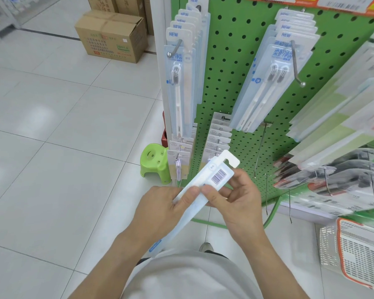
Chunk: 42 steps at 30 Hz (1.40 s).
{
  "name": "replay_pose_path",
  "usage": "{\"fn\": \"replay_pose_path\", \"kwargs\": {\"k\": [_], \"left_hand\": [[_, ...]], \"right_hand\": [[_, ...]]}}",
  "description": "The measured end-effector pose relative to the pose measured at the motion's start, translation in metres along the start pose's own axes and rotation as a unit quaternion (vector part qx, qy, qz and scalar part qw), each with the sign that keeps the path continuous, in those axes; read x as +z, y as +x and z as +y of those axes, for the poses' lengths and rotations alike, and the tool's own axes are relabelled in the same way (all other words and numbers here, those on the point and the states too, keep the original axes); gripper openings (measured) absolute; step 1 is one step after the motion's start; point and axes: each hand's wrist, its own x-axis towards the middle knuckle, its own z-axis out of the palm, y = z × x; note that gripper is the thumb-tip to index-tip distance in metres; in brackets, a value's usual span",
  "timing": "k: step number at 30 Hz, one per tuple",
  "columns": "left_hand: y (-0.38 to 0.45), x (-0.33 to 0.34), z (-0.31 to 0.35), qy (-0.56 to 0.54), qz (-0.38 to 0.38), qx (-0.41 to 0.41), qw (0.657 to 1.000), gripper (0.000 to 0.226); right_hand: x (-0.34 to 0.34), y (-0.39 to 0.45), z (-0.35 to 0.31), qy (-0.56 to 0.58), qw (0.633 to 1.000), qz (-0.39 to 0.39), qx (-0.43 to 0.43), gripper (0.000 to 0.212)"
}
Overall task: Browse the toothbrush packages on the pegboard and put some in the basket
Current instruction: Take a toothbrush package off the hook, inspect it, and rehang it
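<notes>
Both hands are on one toothbrush package (205,184), held out in front of the green pegboard (231,67) with its barcode side facing up. The left hand (162,206) pinches the long lower part of the pack, thumb on top; the right hand (235,197) grips the upper part just below the barcode, thumb pressed on the face, fingers curled behind. The pack slants from the hanger tab at upper right down toward the person's body. On the pegboard, a row of single-brush packs (179,83) hangs on the left hook, a row of twin-brush packs (274,72) on the hook beside it. The white basket (354,255) with its orange rim sits on the floor at lower right, well apart from the held pack. A green stool (153,162) stands by the rack's foot, and a cardboard box (110,35) rests on the tiles further back
</notes>
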Motion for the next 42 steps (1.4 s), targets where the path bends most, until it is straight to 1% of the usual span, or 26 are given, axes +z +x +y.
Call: {"fn": "replay_pose_path", "kwargs": {"k": [2,4,6,7,9,10,11,12,13,15,16,18,19,21,23,25,26,28,30,31,34,36,37,38,40,42], "left_hand": [[-0.003,-0.001,0.002,0.008,-0.001,-0.002,1.0,0.056],[-0.003,0.002,0.002,0.006,0.016,0.009,1.0,0.043],[-0.003,0.01,0.003,-0.018,0.048,0.049,0.997,0.028],[-0.003,0.014,0.004,-0.019,0.08,0.081,0.993,0.026],[-0.002,0.022,0.007,0.026,0.155,0.176,0.972,0.037],[-0.002,0.026,0.006,0.059,0.171,0.221,0.958,0.043],[-0.003,0.03,0.005,0.082,0.167,0.247,0.951,0.044],[-0.004,0.033,0.004,0.091,0.156,0.254,0.95,0.043],[-0.004,0.034,0.003,0.089,0.139,0.249,0.954,0.046],[-0.007,0.034,-0.001,0.06,0.112,0.239,0.963,0.048],[-0.007,0.032,-0.001,0.031,0.106,0.234,0.966,0.046],[-0.01,0.023,0.006,-0.047,0.098,0.197,0.974,0.049],[-0.011,0.018,0.01,-0.075,0.104,0.173,0.976,0.051],[-0.014,0.011,0.013,-0.099,0.139,0.124,0.977,0.045],[-0.013,0.009,0.01,-0.149,0.157,0.071,0.974,0.037],[-0.013,0.008,0.009,-0.205,0.131,0.032,0.969,0.037],[-0.013,0.007,0.01,-0.221,0.12,0.02,0.968,0.037],[-0.014,0.007,0.012,-0.263,0.096,-0.001,0.96,0.027],[-0.013,0.007,0.016,-0.299,0.078,-0.016,0.951,0.013],[-0.012,0.006,0.016,-0.301,0.074,-0.015,0.951,0.011],[-0.011,0.002,0.015,-0.296,0.049,0.006,0.954,0.03],[-0.011,-0.001,0.02,-0.317,0.028,0.009,0.948,0.037],[-0.011,-0.002,0.023,-0.322,0.032,0.01,0.946,0.04],[-0.01,-0.003,0.027,-0.32,0.05,0.014,0.946,0.045],[-0.007,-0.003,0.03,-0.293,0.099,0.029,0.95,0.056],[-0.002,-0.007,0.035,-0.27,0.137,0.047,0.952,0.06]], "right_hand": [[0.0,0.0,-0.002,0.0,1.0,0.016,0.005,0.033],[0.001,0.001,-0.003,-0.001,0.999,0.046,0.009,0.031],[0.002,0.001,0.001,-0.007,0.997,0.071,0.021,0.029],[0.004,0.001,0.003,-0.004,0.997,0.076,0.031,0.025],[0.008,0.0,0.005,0.038,0.995,0.075,0.061,0.013],[0.009,0.0,0.004,0.072,0.992,0.07,0.078,0.011],[0.01,0.0,0.003,0.103,0.988,0.062,0.092,0.011],[0.008,0.001,0.002,0.12,0.987,0.05,0.096,0.007],[0.007,0.001,0.0,0.128,0.987,0.036,0.094,0.003],[0.003,0.001,-0.003,0.11,0.991,0.004,0.071,0.019],[0.002,0.001,-0.005,0.096,0.994,-0.013,0.055,0.024],[-0.002,0.002,-0.006,0.052,0.998,-0.043,0.019,0.03],[-0.004,0.003,-0.005,0.02,0.999,-0.048,0.004,0.032],[-0.009,0.007,-0.002,-0.016,0.999,-0.042,-0.026,0.039],[-0.015,0.01,0.002,-0.027,0.998,-0.044,-0.044,0.056],[-0.017,0.012,0.001,-0.015,0.997,-0.067,-0.044,0.072],[-0.017,0.013,0.0,-0.005,0.996,-0.081,-0.045,0.077],[-0.016,0.016,-0.007,0.013,0.995,-0.081,-0.053,0.074],[-0.011,0.017,-0.017,0.044,0.995,-0.055,-0.065,0.063],[-0.008,0.017,-0.021,0.064,0.994,-0.049,-0.072,0.06],[0.004,0.018,-0.032,0.103,0.988,-0.047,-0.108,0.058],[0.014,0.017,-0.04,0.125,0.983,-0.033,-0.132,0.06],[0.019,0.016,-0.043,0.128,0.98,-0.026,-0.147,0.059],[0.025,0.015,-0.047,0.123,0.979,-0.025,-0.162,0.055],[0.035,0.012,-0.054,0.086,0.976,-0.05,-0.192,0.051],[0.042,0.014,-0.06,0.032,0.97,-0.082,-0.225,0.059]]}}
